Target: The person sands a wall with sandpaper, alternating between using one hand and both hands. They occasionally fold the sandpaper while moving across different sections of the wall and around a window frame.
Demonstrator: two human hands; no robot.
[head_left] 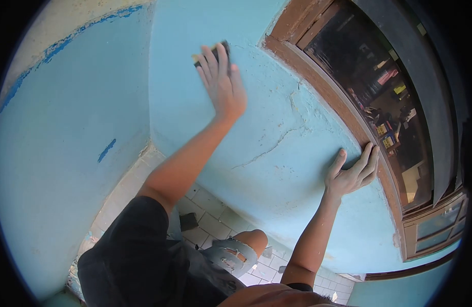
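Observation:
My left hand (223,87) presses a dark sanding block (223,51) with a yellowish edge flat against the light blue wall (190,102). The fingers lie over the block and cover most of it; both are slightly blurred. Lower and to the right, my right hand (351,174) is open, holding nothing. Its fingertips rest on the lower edge of the brown wooden window frame (328,94), while its thumb is spread toward the wall. Between the two hands, a crack (271,148) and rough, chipped patches run through the paint.
Behind the window glass (369,61) are several small items. To the left, an adjoining blue wall (77,117) carries darker blue marks and peeling edges. White tiles (210,225) cover the floor below, where a dark block (189,221) lies near my knee (251,239).

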